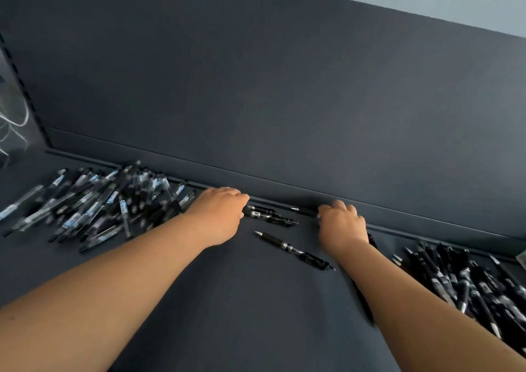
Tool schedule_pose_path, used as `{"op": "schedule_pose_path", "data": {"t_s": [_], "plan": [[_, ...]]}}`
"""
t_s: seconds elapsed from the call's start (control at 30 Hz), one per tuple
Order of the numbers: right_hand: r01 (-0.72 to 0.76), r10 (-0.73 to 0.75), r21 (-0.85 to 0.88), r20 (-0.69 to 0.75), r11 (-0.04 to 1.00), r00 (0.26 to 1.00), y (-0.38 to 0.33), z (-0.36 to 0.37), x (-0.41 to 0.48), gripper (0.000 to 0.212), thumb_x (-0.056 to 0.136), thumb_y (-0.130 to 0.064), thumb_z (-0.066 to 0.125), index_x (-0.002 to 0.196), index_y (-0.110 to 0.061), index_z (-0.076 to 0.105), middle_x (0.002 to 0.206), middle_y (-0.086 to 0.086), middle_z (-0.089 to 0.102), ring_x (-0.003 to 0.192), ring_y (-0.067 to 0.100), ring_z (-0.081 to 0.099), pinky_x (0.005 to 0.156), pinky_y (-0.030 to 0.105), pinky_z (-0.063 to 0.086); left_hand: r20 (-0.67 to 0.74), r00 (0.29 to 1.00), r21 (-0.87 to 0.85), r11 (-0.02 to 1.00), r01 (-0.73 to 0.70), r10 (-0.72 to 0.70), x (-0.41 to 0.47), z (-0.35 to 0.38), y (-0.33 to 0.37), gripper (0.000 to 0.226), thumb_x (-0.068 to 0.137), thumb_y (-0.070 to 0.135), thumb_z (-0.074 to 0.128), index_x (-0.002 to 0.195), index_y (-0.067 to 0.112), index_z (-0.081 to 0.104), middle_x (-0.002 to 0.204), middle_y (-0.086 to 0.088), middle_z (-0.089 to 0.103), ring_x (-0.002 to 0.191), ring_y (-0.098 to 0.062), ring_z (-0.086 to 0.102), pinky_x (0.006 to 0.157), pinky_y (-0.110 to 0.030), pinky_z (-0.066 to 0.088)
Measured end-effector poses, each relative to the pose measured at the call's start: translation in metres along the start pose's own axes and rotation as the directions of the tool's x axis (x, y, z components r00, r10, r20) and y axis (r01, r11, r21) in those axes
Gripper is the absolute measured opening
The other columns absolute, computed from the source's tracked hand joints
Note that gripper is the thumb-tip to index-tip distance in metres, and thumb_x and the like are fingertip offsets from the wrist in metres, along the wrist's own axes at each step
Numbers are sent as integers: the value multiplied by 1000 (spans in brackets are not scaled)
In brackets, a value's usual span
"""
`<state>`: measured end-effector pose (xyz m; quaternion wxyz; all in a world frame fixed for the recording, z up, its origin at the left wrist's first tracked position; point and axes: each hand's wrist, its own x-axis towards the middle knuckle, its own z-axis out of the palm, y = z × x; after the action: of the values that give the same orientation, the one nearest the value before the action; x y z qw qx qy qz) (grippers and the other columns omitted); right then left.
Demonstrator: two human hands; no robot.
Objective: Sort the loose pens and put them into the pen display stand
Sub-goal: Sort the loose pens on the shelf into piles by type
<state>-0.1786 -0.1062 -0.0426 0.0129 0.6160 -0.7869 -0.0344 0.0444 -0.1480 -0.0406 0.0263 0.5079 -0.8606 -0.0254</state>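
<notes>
On a dark shelf, a heap of clear-barrelled pens with blue labels (94,204) lies at the left. A heap of black pens (466,280) lies at the right. Between them, my left hand (220,215) rests with fingers curled on two black pens (267,215) near the back rail. My right hand (343,225) is curled over the end of another black pen (303,211) by the rail. One black pen (294,250) lies loose between my forearms. The pen display stand is not in view.
A dark back panel (284,101) rises behind the shelf, with a narrow rail (427,223) along its foot. A slotted upright (25,93) and a pale wire shape stand at the far left. A dark object's shadow lies under my right forearm.
</notes>
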Motion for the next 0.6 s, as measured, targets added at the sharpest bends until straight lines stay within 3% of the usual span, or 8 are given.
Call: {"op": "schedule_pose_path", "data": {"t_s": [0.17, 0.33, 0.47, 0.6], "plan": [[53, -53, 3, -72, 999, 996, 3, 3, 2, 35, 85, 0, 43, 115, -17, 51, 115, 4, 52, 111, 25, 45, 93, 35, 36, 39, 999, 35, 999, 12, -13, 11, 6, 6, 27, 97, 25, 45, 120, 16, 55, 116, -2, 54, 108, -23, 50, 90, -34, 42], [192, -174, 76, -193, 978, 965, 1, -5, -8, 25, 88, -3, 45, 109, -16, 48, 105, 4, 57, 97, 26, 53, 75, 31, 36, 40, 997, 57, 996, 66, -68, 16, 5, 6, 21, 95, 16, 45, 110, 14, 59, 104, -1, 45, 104, -21, 45, 72, -29, 34], [343, -309, 237, -170, 909, 936, -8, -6, -26, 18, 95, -16, 47, 111, -15, 53, 108, 6, 55, 97, 28, 56, 76, 33, 44, 70, 993, 19, 995, 95, -96, 23, 4, 6, 36, 90, 7, 42, 120, 19, 59, 115, -1, 48, 112, -22, 44, 81, -30, 40], [384, -362, 322, -128, 866, 923, -14, -2, -37, 21, 94, -18, 49, 114, -17, 56, 114, 4, 57, 104, 26, 54, 84, 34, 45, 73, 989, -25, 991, 132, -129, 26, 0, 5, 34, 92, 5, 43, 116, 22, 59, 117, 0, 50, 112, -21, 45, 85, -31, 43]]}}
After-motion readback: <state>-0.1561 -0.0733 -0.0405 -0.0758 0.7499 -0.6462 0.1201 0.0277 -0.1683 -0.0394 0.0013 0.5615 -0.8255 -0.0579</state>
